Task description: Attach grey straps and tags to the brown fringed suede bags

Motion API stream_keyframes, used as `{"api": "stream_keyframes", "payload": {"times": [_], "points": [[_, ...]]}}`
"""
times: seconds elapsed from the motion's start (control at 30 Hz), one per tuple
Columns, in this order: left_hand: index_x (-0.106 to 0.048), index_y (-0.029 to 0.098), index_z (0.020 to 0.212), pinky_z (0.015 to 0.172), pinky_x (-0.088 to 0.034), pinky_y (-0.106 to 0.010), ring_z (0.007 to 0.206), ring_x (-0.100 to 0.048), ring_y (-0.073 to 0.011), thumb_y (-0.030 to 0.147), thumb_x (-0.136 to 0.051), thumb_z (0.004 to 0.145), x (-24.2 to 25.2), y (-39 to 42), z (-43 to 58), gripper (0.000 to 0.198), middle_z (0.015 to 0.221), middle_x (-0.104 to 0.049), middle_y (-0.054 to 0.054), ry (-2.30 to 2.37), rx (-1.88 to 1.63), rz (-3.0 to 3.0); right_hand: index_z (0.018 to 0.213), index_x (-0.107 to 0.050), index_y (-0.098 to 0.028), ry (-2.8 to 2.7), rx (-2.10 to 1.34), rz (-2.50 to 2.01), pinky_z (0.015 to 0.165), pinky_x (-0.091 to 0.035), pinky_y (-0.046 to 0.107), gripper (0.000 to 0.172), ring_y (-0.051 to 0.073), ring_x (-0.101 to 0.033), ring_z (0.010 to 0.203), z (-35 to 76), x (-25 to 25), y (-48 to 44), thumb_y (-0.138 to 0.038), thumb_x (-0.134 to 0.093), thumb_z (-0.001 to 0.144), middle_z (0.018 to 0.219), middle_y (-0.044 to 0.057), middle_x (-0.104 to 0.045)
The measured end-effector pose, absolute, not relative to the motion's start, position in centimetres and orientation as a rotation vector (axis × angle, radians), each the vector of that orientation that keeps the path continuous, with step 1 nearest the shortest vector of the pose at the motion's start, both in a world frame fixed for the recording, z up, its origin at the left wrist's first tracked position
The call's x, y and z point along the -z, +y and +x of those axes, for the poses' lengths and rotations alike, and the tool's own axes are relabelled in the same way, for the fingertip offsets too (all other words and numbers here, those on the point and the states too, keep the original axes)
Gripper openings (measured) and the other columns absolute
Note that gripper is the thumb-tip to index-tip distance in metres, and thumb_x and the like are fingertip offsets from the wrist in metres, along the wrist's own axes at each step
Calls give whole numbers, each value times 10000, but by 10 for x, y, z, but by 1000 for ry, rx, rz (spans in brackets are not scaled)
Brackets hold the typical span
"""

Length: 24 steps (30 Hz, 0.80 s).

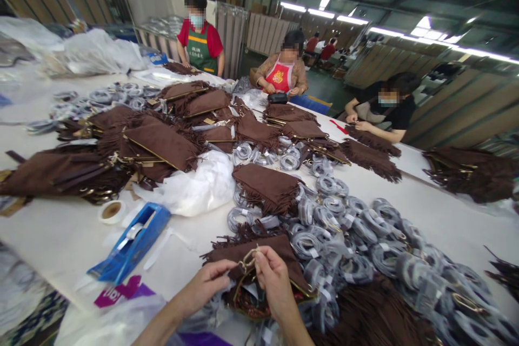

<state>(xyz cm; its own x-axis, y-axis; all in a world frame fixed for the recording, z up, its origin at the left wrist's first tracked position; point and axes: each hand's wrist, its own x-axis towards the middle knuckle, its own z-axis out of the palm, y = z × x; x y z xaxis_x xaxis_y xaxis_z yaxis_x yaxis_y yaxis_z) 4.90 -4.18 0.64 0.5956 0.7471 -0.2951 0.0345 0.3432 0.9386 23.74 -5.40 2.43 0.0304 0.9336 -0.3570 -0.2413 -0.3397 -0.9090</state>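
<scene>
A brown fringed bag [279, 251] lies in front of me at the table's near edge, its zipped opening parted and a patterned lining showing. Above it, a gold-coloured metal clasp [248, 259] is held between my two hands. My left hand [208, 284] pinches its left end between thumb and fingers. Fingertips of my right hand [272, 281] close on the upper right end of the same clasp. What exactly the clasp is fastened to is partly hidden by my fingers. Coiled grey straps [310, 246] in clear wrap lie just right of the bag.
A blue tape dispenser [133, 243] and a tape roll [112, 212] lie on the left. White plastic wrapping [203, 186] is bunched behind them. More brown bags [162, 140] are piled across the white table [450, 232]. Several people sit or stand along the far side.
</scene>
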Motion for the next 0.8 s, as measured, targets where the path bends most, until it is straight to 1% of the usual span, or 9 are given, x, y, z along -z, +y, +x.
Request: {"api": "stream_keyframes", "payload": {"times": [0.13,0.23,0.3,0.37,0.47,0.53,0.67,0.8], "points": [[-666,158,790,712,-408,-261,751,-546,-173,455,-576,809,-21,-31,64,311,748,-632,-10,958,-638,1241,834,-551,-189,-760,-1462,-1359,401,-141,206,433,54,-196,424,239,-24,-46,-606,-638,755,534,-110,-351],[-661,178,779,760,-431,-306,810,-575,-209,388,-521,854,-28,-26,72,263,807,-657,-40,1164,-787,1403,742,-512,-198,-788,-1373,-1424,423,-170,209,416,64,-239,441,239,-24,-52,-599,-624,758,527,-102,-355],[-658,191,770,744,-438,-316,799,-580,-216,344,-500,881,-31,-27,76,247,796,-647,-47,1267,-844,1545,667,-480,-202,-893,-1392,-1451,445,-206,215,383,73,-286,455,236,-27,-58,-545,-602,788,517,-87,-384],[-650,196,767,716,-444,-313,776,-581,-213,302,-489,898,-33,-29,80,233,776,-630,-46,1322,-893,1665,636,-473,-202,-1000,-1442,-1480,461,-230,221,332,80,-319,461,232,-32,-62,-469,-588,798,510,-75,-416],[-654,199,807,708,-462,-304,781,-590,-207,244,-478,915,-31,-32,83,212,788,-623,-49,1321,-938,1793,622,-467,-206,-1046,-1458,-1540,463,-238,226,275,83,-326,447,227,-39,-63,-408,-561,782,487,-74,-426],[-668,202,881,718,-479,-299,799,-604,-203,211,-470,923,-29,-34,83,203,822,-634,-55,1278,-960,1870,619,-464,-208,-1048,-1452,-1558,462,-240,225,267,83,-328,443,226,-40,-60,-405,-551,777,479,-73,-428],[-665,213,1080,713,-507,-277,813,-628,-190,159,-451,930,-21,-38,80,267,868,-651,-65,1144,-993,2009,638,-475,-204,-1022,-1474,-1514,456,-242,219,270,79,-327,436,228,-36,-57,-420,-567,772,483,-75,-431],[-665,221,1119,702,-524,-267,802,-640,-185,150,-449,929,-16,-41,78,296,867,-657,-67,1132,-1021,2023,630,-492,-201,-949,-1554,-1496,435,-213,215,319,68,-294,413,230,-32,-56,-476,-616,735,459,-83,-424]]}}
